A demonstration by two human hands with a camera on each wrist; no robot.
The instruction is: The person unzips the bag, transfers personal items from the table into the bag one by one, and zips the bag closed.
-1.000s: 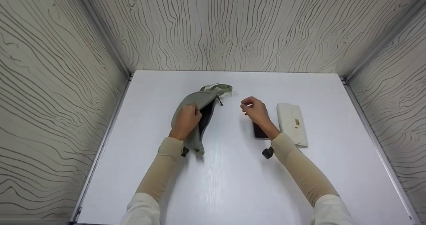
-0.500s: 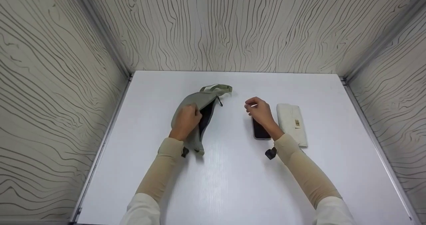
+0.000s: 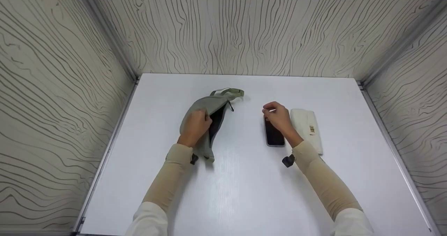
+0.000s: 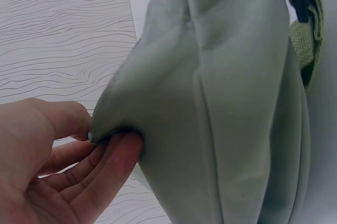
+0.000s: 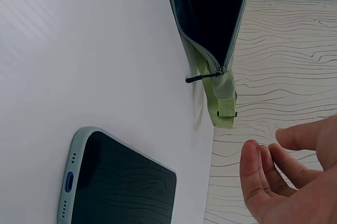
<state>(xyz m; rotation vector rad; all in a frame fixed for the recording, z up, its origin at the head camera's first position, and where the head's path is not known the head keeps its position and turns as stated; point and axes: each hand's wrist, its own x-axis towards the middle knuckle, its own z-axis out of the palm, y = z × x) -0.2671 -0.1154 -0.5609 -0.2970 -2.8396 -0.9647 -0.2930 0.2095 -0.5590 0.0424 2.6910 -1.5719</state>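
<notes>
With my left hand [image 3: 195,126] I'm pinching the green bag [image 3: 209,105], which is resting nearer the left than the right edge of the worktop [image 3: 223,194]. My right hand [image 3: 278,118] is hovering above the phone [image 3: 275,138], bent fingers narrowly apart.

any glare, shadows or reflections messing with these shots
Head: a pale sheen runs down the white table, with soft shadows beside both sleeves; right wrist: the phone screen reflects wavy lines like those on the wall; left wrist: a dark shadow where the left hand pinches the bag.
</notes>
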